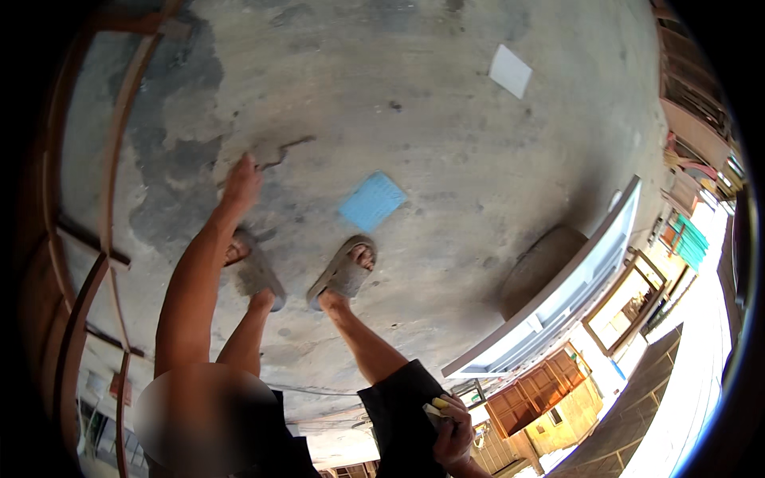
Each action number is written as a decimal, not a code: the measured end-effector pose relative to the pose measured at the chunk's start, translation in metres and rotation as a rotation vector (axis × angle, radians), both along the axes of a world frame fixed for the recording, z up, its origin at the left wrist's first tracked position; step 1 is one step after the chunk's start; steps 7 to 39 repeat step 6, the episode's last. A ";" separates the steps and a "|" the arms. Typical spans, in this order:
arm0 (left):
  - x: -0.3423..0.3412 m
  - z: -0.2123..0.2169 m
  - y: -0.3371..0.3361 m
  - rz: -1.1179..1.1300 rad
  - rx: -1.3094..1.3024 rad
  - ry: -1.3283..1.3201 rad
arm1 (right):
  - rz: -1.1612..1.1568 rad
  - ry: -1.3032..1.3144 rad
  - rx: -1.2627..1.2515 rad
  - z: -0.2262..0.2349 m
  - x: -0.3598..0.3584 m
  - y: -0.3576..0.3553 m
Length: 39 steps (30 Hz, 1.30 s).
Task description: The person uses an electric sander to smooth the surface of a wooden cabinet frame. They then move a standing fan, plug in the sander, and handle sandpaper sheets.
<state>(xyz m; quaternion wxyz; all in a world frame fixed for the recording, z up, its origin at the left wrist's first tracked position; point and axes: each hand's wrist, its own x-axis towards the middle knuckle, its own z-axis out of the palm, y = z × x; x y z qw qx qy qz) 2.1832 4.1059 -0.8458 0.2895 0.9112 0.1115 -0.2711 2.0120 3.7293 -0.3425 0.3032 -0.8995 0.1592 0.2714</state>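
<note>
My left hand (244, 183) reaches out low over the concrete floor with its fingers closed. By its fingertips a thin, crooked dark-brown strip (285, 151) stretches off to the right; I cannot tell if it is in the fingers or on the floor. A light-blue sheet (373, 201) lies to the right of that hand, in front of my sandalled feet (346, 271). At the lower right, beside my dark shorts, my right hand (455, 436) is closed around a small yellow and grey thing (437, 408). Its kind is not clear.
A white sheet (510, 72) lies farther off on the floor. Brown wooden frames (111, 159) stand along the left. To the right is a long pale frame or panel (550, 287), with a dark rounded shape (538, 267) beside it. Brown cabinets (538, 390) stand beyond.
</note>
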 end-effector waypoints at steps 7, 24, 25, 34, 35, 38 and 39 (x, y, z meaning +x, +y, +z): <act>-0.012 0.064 -0.014 0.430 -0.715 0.382 | -0.013 -0.016 0.006 -0.003 0.001 0.003; -0.012 0.064 -0.014 0.430 -0.715 0.382 | -0.013 -0.016 0.006 -0.003 0.001 0.003; -0.012 0.064 -0.014 0.430 -0.715 0.382 | -0.013 -0.016 0.006 -0.003 0.001 0.003; -0.012 0.064 -0.014 0.430 -0.715 0.382 | -0.013 -0.016 0.006 -0.003 0.001 0.003; -0.012 0.064 -0.014 0.430 -0.715 0.382 | -0.013 -0.016 0.006 -0.003 0.001 0.003; -0.012 0.064 -0.014 0.430 -0.715 0.382 | -0.013 -0.016 0.006 -0.003 0.001 0.003; -0.012 0.064 -0.014 0.430 -0.715 0.382 | -0.013 -0.016 0.006 -0.003 0.001 0.003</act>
